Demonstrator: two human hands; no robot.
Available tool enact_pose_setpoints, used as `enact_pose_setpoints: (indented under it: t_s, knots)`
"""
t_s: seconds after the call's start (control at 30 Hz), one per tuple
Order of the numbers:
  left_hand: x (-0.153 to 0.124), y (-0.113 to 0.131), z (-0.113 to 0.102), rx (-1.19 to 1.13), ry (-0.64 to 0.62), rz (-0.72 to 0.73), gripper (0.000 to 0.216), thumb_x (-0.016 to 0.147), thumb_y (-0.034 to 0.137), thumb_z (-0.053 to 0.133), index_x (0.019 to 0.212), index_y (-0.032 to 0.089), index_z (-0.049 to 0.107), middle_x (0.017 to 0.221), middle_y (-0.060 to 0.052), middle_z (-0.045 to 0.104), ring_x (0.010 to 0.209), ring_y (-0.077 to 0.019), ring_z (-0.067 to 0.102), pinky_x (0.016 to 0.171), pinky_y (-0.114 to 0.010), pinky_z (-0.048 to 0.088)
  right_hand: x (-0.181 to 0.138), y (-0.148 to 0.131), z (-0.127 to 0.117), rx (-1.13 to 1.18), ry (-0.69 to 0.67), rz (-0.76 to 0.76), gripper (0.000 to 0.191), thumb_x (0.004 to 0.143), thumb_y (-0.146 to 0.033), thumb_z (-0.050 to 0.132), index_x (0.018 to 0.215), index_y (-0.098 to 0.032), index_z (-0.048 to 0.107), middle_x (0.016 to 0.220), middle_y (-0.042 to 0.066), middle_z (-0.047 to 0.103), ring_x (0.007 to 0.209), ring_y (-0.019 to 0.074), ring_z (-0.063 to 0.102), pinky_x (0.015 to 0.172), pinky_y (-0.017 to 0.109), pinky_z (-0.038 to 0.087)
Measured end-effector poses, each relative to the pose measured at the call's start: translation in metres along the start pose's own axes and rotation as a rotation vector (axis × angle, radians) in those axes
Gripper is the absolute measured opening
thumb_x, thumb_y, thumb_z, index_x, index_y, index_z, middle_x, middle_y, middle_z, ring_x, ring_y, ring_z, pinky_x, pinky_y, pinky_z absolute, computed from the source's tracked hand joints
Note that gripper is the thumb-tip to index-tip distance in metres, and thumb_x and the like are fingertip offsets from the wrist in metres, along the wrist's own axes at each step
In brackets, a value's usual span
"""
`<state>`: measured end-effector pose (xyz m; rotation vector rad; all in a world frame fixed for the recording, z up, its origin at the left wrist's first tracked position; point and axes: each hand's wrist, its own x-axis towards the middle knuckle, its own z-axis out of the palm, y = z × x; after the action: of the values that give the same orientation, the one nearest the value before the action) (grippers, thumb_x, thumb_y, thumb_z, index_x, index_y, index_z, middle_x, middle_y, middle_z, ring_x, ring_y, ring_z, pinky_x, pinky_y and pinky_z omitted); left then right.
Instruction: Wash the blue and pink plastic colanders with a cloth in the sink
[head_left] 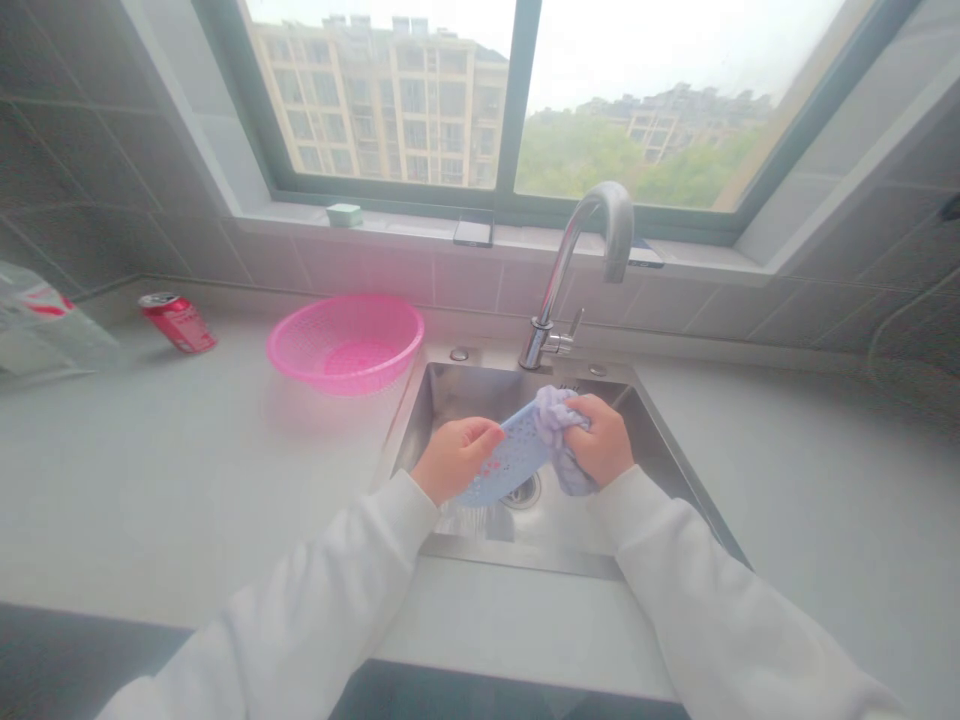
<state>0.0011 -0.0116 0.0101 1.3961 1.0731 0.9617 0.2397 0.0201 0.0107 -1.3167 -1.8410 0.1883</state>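
Observation:
Over the steel sink (450,395) my left hand (452,458) grips the lower edge of a flat light-blue perforated plastic piece (510,455), which is tilted up to the right. My right hand (604,440) is closed on a bunched pale lilac cloth (559,425) pressed against the upper end of that piece. Both arms wear white sleeves. The sink drain (525,492) lies just below the hands.
A chrome tap (581,255) arches over the sink's back. A pink plastic basket (345,342) stands on the white counter to the left, a red can (178,320) lies beyond it, and a plastic bag (37,320) sits at far left. Small objects rest on the window sill.

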Motion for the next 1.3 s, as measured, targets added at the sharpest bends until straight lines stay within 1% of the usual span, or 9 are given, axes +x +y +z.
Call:
enact_pose_setpoints:
  t_s: [0.1, 0.33, 0.43, 0.57, 0.67, 0.8, 1.03, 1.13, 1.3]
  knots:
    - [-0.001, 0.001, 0.003, -0.011, 0.011, -0.012, 0.045, 0.084, 0.058, 0.06, 0.092, 0.016, 0.072, 0.068, -0.002, 0.064, 0.056, -0.0159, 0.059, 0.051, -0.026, 0.043, 0.002, 0.006, -0.003, -0.064, 0.048, 0.024, 0.023, 0.071, -0.023, 0.054, 0.084, -0.021, 0.073, 0.081, 0.006, 0.066, 0.078, 0.0231, 0.064, 0.071, 0.033, 0.049]
    - [0.004, -0.005, 0.001, -0.016, 0.073, 0.13, 0.06, 0.086, 0.071, 0.051, 0.073, 0.014, 0.066, 0.067, -0.003, 0.062, 0.062, -0.0157, 0.055, 0.058, -0.027, 0.045, -0.041, -0.069, 0.021, -0.067, -0.216, -0.516, 0.017, 0.065, -0.018, 0.057, 0.075, -0.024, 0.071, 0.074, 0.002, 0.058, 0.059, 0.0142, 0.051, 0.054, 0.025, 0.036]
    - [0.004, -0.004, -0.002, -0.041, 0.05, 0.051, 0.057, 0.082, 0.071, 0.058, 0.08, 0.015, 0.068, 0.066, -0.002, 0.062, 0.059, -0.0159, 0.058, 0.055, -0.027, 0.046, -0.025, -0.045, 0.015, -0.076, -0.141, -0.292, 0.025, 0.069, -0.021, 0.056, 0.086, -0.023, 0.074, 0.081, 0.004, 0.064, 0.066, 0.0158, 0.058, 0.062, 0.027, 0.044]
    - [0.002, 0.002, -0.006, -0.098, 0.029, -0.042, 0.05, 0.076, 0.063, 0.069, 0.088, 0.015, 0.07, 0.068, -0.001, 0.062, 0.056, -0.0161, 0.061, 0.053, -0.027, 0.047, 0.008, 0.025, -0.002, -0.126, 0.0, 0.175, 0.03, 0.069, -0.025, 0.053, 0.09, -0.022, 0.076, 0.093, 0.009, 0.072, 0.086, 0.0256, 0.066, 0.077, 0.037, 0.051]
    - [0.002, 0.006, -0.006, -0.218, -0.006, -0.059, 0.047, 0.074, 0.06, 0.071, 0.088, 0.015, 0.067, 0.066, 0.001, 0.06, 0.054, -0.0137, 0.057, 0.05, -0.025, 0.044, 0.017, 0.063, -0.008, -0.084, 0.057, 0.411, 0.034, 0.065, -0.024, 0.055, 0.091, -0.022, 0.076, 0.091, 0.009, 0.075, 0.084, 0.0279, 0.067, 0.075, 0.04, 0.051]
    - [0.004, 0.008, -0.006, -0.297, -0.034, -0.124, 0.037, 0.07, 0.05, 0.073, 0.08, 0.017, 0.059, 0.066, 0.001, 0.06, 0.055, -0.0127, 0.056, 0.052, -0.025, 0.044, 0.015, 0.074, -0.006, -0.014, 0.107, 0.463, 0.03, 0.063, -0.025, 0.055, 0.086, -0.023, 0.075, 0.082, 0.007, 0.075, 0.078, 0.0266, 0.066, 0.072, 0.039, 0.051]
    - [0.006, 0.003, -0.012, -0.052, 0.174, -0.052, 0.044, 0.083, 0.06, 0.058, 0.066, 0.021, 0.047, 0.056, 0.006, 0.042, 0.049, -0.0111, 0.044, 0.049, -0.025, 0.033, 0.017, 0.064, -0.008, 0.025, 0.073, 0.456, 0.031, 0.062, -0.025, 0.053, 0.085, -0.022, 0.074, 0.079, 0.007, 0.073, 0.074, 0.0254, 0.065, 0.072, 0.04, 0.051]
    - [0.006, -0.001, -0.012, 0.223, 0.257, 0.035, 0.049, 0.087, 0.061, 0.053, 0.061, 0.021, 0.042, 0.055, 0.006, 0.037, 0.053, -0.0117, 0.039, 0.053, -0.026, 0.027, 0.014, 0.042, -0.008, -0.055, 0.061, 0.329, 0.031, 0.065, -0.026, 0.053, 0.087, -0.023, 0.074, 0.084, 0.007, 0.071, 0.078, 0.0253, 0.065, 0.073, 0.04, 0.051]
    - [0.003, -0.003, -0.009, 0.462, 0.258, 0.096, 0.051, 0.092, 0.059, 0.044, 0.058, 0.021, 0.043, 0.054, 0.004, 0.041, 0.057, -0.014, 0.04, 0.058, -0.03, 0.022, -0.023, -0.032, 0.01, -0.204, -0.055, -0.18, 0.027, 0.069, -0.022, 0.057, 0.089, -0.025, 0.075, 0.089, 0.006, 0.068, 0.072, 0.0198, 0.061, 0.064, 0.03, 0.047]
